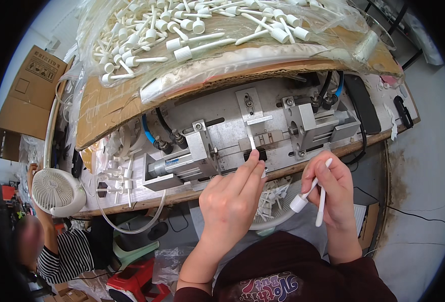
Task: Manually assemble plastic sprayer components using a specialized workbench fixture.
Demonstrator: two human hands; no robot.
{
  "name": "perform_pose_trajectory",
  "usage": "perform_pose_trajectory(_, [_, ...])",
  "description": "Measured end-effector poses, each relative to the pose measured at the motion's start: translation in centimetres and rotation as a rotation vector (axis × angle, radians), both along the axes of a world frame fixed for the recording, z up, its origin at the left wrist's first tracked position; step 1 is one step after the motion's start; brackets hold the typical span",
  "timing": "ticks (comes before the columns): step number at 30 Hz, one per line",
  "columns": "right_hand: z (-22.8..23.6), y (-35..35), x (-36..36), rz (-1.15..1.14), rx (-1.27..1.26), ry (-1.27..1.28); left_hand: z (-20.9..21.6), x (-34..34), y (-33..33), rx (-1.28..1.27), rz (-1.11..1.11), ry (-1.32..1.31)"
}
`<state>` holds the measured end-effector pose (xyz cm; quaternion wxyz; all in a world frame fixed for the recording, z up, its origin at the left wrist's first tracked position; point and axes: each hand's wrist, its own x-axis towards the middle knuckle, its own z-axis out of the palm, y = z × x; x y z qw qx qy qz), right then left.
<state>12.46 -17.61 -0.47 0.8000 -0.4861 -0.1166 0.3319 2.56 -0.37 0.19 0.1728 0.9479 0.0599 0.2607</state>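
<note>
Along the tabletop [187,200] in front of me, a bent cardboard sheet [106,113] overhangs the metalwork; bumped from below, it could shed pieces from the heap of capped sticks [183,54] on it. Under its edge, a left air cylinder [174,167] and a right air cylinder [328,126] point inward from either side; if one fired too soon, I judge my fingers could be caught. Lower down, the basket [270,225] holds white pieces [270,204], and anything I dropped there could get lost among them.

My left grip [231,204] reaches to the metal fixture [272,137], fingertips at the near end of a white stick [252,141]; I cannot tell whether they pinch it or merely press. Uneven pressure could skew it. My right grip [334,183] is closed on a capped stick [298,203] and a second stick [321,211], its upper end hidden, both well apart from the fixture. With two in one pinch, a relaxed thumb could let either slip.
</note>
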Motion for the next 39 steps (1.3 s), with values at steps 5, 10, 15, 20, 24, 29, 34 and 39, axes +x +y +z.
perform_pose_trajectory(5, [0.0,1.2,-1.1,0.031,-0.018,0.092,1.0,-1.4,-1.0,-0.465,-0.335,-0.115])
perform_pose_trajectory(10, [0.9,2.4,-1.5,-0.018,-0.047,0.058,1.4,-2.1,-1.4,-0.518,-0.347,-0.124])
perform_pose_trajectory(15, [0.8,1.5,-1.2,-0.146,-0.203,-0.265,0.9,-2.2,-1.0,-0.328,-0.212,-0.170])
perform_pose_trajectory(20, [-0.2,0.1,-0.4,-0.188,-0.168,-0.260,-1.1,-0.6,-0.3,-0.058,-0.045,-0.127])
perform_pose_trajectory(24, [1.0,0.8,-0.4,-0.094,0.058,-0.004,-1.1,-0.1,-0.3,0.041,-0.028,-0.068])
perform_pose_trajectory(29, [2.4,-0.2,-0.5,0.010,-0.041,-0.037,-1.2,0.1,0.4,0.085,-0.072,-0.058])
perform_pose_trajectory(34, [1.8,0.4,-1.4,-0.173,-0.068,-0.271,-1.2,0.0,0.3,0.041,-0.045,-0.065])
perform_pose_trajectory(39, [0.5,1.5,-2.7,-0.162,-0.125,-0.373,-0.2,-0.4,-1.2,-0.251,-0.148,-0.260])
